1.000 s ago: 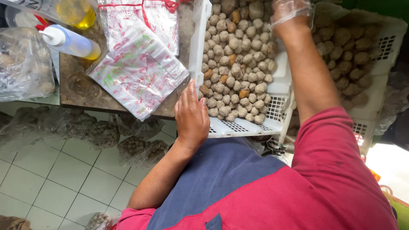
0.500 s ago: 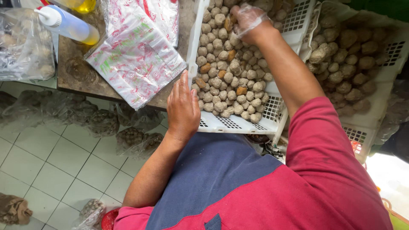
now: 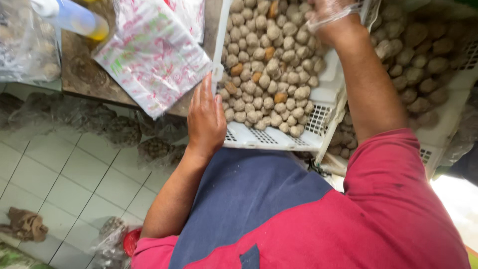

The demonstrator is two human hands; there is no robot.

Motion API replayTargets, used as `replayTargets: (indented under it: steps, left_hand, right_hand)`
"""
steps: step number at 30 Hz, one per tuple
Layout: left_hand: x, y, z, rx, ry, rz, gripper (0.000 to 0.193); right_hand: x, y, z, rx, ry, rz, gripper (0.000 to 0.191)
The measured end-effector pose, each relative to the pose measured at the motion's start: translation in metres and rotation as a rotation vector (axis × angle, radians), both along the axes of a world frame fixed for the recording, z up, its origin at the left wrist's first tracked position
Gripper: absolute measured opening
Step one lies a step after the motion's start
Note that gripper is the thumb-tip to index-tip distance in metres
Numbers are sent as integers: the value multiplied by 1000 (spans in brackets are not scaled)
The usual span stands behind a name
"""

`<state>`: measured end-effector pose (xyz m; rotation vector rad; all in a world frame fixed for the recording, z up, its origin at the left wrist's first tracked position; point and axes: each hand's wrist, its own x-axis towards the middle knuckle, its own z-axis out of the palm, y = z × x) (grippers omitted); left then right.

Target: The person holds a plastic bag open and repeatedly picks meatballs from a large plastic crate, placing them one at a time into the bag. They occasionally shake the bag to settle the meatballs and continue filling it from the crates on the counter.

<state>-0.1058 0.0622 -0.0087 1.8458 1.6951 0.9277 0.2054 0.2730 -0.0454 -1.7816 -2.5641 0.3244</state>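
Note:
A white slotted plastic crate [image 3: 279, 138] full of several small brownish-grey balls [image 3: 269, 65] sits at the table edge. My left hand [image 3: 205, 119] lies flat, fingers together, against the crate's near left corner, holding nothing. My right hand [image 3: 332, 19], wrapped in a thin clear plastic glove, reaches into the far side of the crate among the balls; its fingers are curled and partly cut off by the frame top, so what they hold is hidden.
A second white crate [image 3: 448, 99] of larger balls stands to the right. A stack of printed clear plastic bags [image 3: 154, 55] and a bottle of yellow liquid [image 3: 74, 17] lie on the dark table. Filled bags [image 3: 124, 132] rest on the tiled floor below.
My right hand has drawn back from the far end of the crate toward its right side. My left hand stays on the crate's corner. The view has shifted closer.

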Motion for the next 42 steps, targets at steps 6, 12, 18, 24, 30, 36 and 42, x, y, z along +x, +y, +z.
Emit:
replayTargets:
  steps: [6, 12, 18, 24, 30, 36, 42]
  left_hand:
    - [0, -1, -3, -12, -8, 10, 51]
    - [-3, -1, -3, -43, -7, 5, 52]
    - [-4, 1, -7, 10, 4, -3, 52]
    - [-4, 1, -8, -43, -3, 6, 53]
    - [-4, 3, -8, -10, 19, 3, 52]
    - [-6, 3, -11, 47, 53, 2, 50]
    - [-7, 3, -12, -31, 22, 8, 51]
  right_hand:
    - [-4, -31, -4, -175, -422, 122, 45]
    - [-14, -26, 25, -387, 194, -476, 29]
    - [-76, -52, 2, -55, -144, 353, 28]
    - [-103, -57, -21, -85, -100, 384, 33]
    - [-62, -37, 11, -170, -46, 192, 15]
    - [-40, -32, 4, 40, 128, -44, 26]
    - [-146, -81, -35, -167, 152, 425, 32]
